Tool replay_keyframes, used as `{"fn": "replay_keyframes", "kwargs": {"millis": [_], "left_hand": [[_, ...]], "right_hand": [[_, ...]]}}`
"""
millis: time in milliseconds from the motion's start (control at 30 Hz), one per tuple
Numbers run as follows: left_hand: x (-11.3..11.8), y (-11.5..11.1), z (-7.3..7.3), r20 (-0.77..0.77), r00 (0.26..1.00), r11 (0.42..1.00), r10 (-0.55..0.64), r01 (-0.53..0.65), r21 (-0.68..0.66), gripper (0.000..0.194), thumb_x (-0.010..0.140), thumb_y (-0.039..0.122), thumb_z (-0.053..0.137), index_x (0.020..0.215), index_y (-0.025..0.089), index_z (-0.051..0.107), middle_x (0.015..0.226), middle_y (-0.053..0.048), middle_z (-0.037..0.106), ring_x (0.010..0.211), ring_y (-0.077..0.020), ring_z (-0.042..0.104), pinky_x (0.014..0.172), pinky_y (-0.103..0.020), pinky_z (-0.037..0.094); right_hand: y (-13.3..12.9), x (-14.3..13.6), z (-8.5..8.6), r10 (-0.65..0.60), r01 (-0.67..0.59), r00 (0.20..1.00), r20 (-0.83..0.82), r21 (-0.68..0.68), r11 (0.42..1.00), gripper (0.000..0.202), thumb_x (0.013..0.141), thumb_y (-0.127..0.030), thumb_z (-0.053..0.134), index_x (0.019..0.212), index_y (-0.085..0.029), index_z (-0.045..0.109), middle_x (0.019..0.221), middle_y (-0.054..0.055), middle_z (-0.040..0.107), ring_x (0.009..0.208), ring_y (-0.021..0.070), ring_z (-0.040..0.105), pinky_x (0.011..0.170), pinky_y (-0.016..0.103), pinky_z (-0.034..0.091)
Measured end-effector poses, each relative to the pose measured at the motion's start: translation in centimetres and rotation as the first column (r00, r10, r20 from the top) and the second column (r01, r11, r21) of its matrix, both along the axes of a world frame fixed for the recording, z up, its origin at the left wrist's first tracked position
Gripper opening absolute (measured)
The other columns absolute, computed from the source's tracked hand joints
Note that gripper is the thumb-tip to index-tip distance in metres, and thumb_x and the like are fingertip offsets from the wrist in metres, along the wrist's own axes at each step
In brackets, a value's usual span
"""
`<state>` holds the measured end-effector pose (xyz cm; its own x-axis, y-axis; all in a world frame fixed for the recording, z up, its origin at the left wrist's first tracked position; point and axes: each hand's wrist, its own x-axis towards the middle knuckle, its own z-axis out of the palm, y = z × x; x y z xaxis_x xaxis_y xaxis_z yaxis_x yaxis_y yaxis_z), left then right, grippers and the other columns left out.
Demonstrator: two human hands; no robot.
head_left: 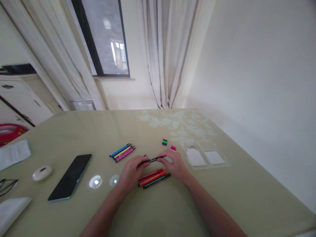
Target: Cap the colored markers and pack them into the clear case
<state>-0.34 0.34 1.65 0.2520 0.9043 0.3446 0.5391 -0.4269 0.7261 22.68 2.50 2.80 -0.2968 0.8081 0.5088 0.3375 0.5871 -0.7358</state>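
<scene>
A black marker (pixel 153 160) is held above the table between my two hands. My left hand (pixel 132 171) is closed round its left part, and my right hand (pixel 174 164) pinches its right end, so whether a cap sits there is hidden. Below them lie a dark red marker (pixel 153 174), an orange marker (pixel 154 179) and a dark green marker (pixel 158 181). To the left, several uncapped markers (pixel 122 152) in blue, yellow and pink rest side by side. Small coloured marker caps (pixel 164 142) stand together beyond my hands, and a pink cap (pixel 173 147) is partly covered by my right hand.
An opened clear plastic case (pixel 204 154) with white cards lies to the right. On the left are a phone (pixel 70 177), a white rounded case (pixel 42 173), glasses (pixel 7 186) and a white box (pixel 12 210). A wall borders the table (pixel 172 210) on the right.
</scene>
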Motion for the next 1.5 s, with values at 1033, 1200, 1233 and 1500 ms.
{"fn": "replay_keyframes", "kwargs": {"millis": [1033, 1200, 1233, 1500], "left_hand": [[-3.7, 1.8, -2.6, -0.43, 0.844, 0.941, 0.32, -0.336, 0.042, 0.031, 0.097, 0.033, 0.054, 0.121, 0.02, 0.069, 0.131, -0.013, 0.069, 0.122, -0.0304, 0.064, 0.105, -0.045, 0.049], [-3.9, 1.9, -2.4, -0.406, 0.85, 0.931, 0.335, -0.364, 0.005, 0.031, 0.096, 0.038, 0.055, 0.116, 0.02, 0.071, 0.124, -0.013, 0.072, 0.113, -0.031, 0.067, 0.1, -0.045, 0.051], [-3.9, 1.8, -2.2, -0.405, 0.85, 0.929, 0.338, -0.369, 0.001, 0.031, 0.096, 0.038, 0.055, 0.116, 0.02, 0.071, 0.122, -0.013, 0.072, 0.111, -0.0311, 0.068, 0.098, -0.045, 0.052], [-3.6, 1.8, -1.5, -0.292, 0.902, 0.938, 0.317, -0.344, -0.045, 0.022, 0.093, 0.033, 0.055, 0.103, 0.021, 0.07, 0.11, -0.01, 0.074, 0.101, -0.0281, 0.07, 0.091, -0.042, 0.054]], "right_hand": [[2.8, 1.7, -3.0, -0.35, 0.294, 0.758, 0.55, 0.192, 0.937, 0.035, 0.1, -0.027, 0.059, 0.134, -0.025, 0.064, 0.132, 0.012, 0.069, 0.12, 0.0292, 0.059, 0.101, 0.046, 0.043], [2.8, 1.7, -3.3, -0.392, 0.338, 0.733, 0.556, 0.203, 0.919, 0.021, 0.098, -0.023, 0.06, 0.116, -0.024, 0.071, 0.116, 0.009, 0.073, 0.109, 0.0285, 0.06, 0.093, 0.043, 0.043], [2.8, 1.7, -3.4, -0.393, 0.344, 0.728, 0.562, 0.197, 0.918, 0.018, 0.098, -0.023, 0.061, 0.112, -0.024, 0.072, 0.113, 0.009, 0.073, 0.108, 0.0286, 0.06, 0.092, 0.043, 0.043], [2.7, 1.5, -2.9, -0.338, 0.317, 0.767, 0.545, 0.136, 0.939, 0.014, 0.099, -0.019, 0.061, 0.096, -0.024, 0.074, 0.104, 0.007, 0.075, 0.104, 0.027, 0.062, 0.095, 0.044, 0.039]]}}
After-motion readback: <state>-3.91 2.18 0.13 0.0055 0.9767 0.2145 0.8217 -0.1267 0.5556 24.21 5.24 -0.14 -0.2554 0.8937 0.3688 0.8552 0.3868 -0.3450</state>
